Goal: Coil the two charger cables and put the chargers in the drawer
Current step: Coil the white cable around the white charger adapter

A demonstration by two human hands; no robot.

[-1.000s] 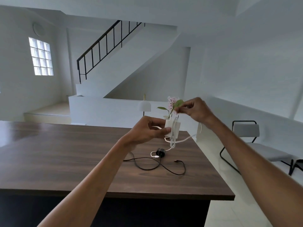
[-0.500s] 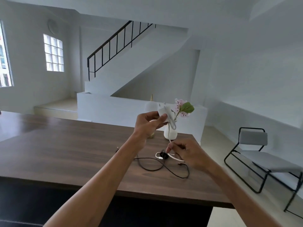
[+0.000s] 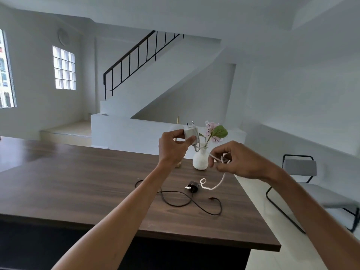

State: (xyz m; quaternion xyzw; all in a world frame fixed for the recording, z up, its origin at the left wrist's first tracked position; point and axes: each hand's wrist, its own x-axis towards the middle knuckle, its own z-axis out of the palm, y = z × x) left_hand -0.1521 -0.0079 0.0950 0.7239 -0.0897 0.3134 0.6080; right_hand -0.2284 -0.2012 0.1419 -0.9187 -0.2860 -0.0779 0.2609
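Observation:
My left hand (image 3: 172, 148) holds a white charger plug (image 3: 189, 133) up above the table, prongs pointing upward. Its white cable (image 3: 215, 187) runs down from the plug to my right hand (image 3: 236, 159), which pinches it, and the loose end curls onto the tabletop. A black charger (image 3: 192, 186) lies on the dark wooden table (image 3: 78, 188) below my hands. Its black cable (image 3: 194, 204) sprawls uncoiled in loops toward the table's right side. No drawer is in sight.
A white vase with a pink flower (image 3: 200, 159) stands at the table's far edge, just behind my hands. A grey chair with a black frame (image 3: 300, 168) sits on the floor to the right. A staircase rises behind.
My right hand came down near the black charger, then rose again with the white cable pinched in it. My left hand lifted the white plug higher and turned its prongs up.

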